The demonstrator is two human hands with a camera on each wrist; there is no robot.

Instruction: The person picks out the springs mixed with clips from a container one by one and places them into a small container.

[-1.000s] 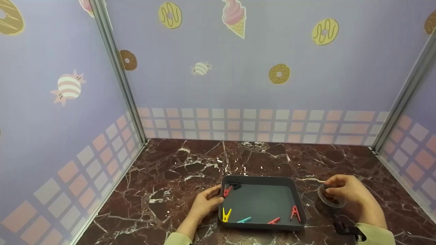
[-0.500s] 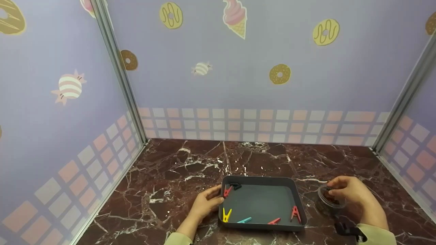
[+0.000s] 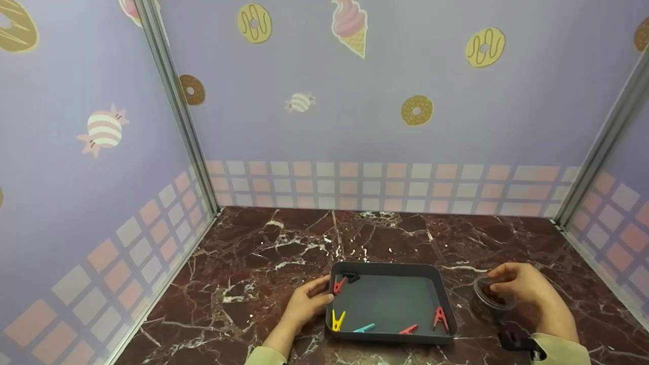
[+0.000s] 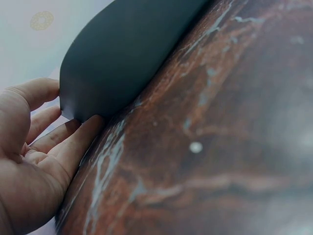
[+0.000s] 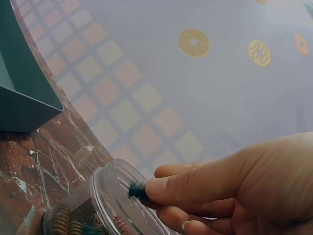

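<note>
My left hand (image 3: pixel 304 304) grips the left wall of a dark grey tray (image 3: pixel 390 266), thumb at the rim; the left wrist view shows fingers low against the outside of the wall (image 4: pixel 122 54). Inside the tray lie a yellow clothespin (image 3: pixel 337 320), a blue one (image 3: pixel 364 328) and several red ones, plus small black pieces (image 3: pixel 350 277) in the far left corner. My right hand (image 3: pixel 522 286) is over a clear round jar (image 3: pixel 494 306). Its thumb and finger pinch a small dark green ridged piece (image 5: pixel 137 190) at the jar's mouth. Brown coiled pieces (image 5: pixel 61 223) show inside.
The tray and jar stand on a dark red marbled table (image 3: pixel 263 263), with a gap between them. A patterned wall (image 3: pixel 355 132) stands behind, and side panels with metal posts (image 3: pixel 177 111) close off both sides.
My right fingers have dipped slightly lower into the jar's mouth since a second ago. The left hand and the tray have stayed in place.
</note>
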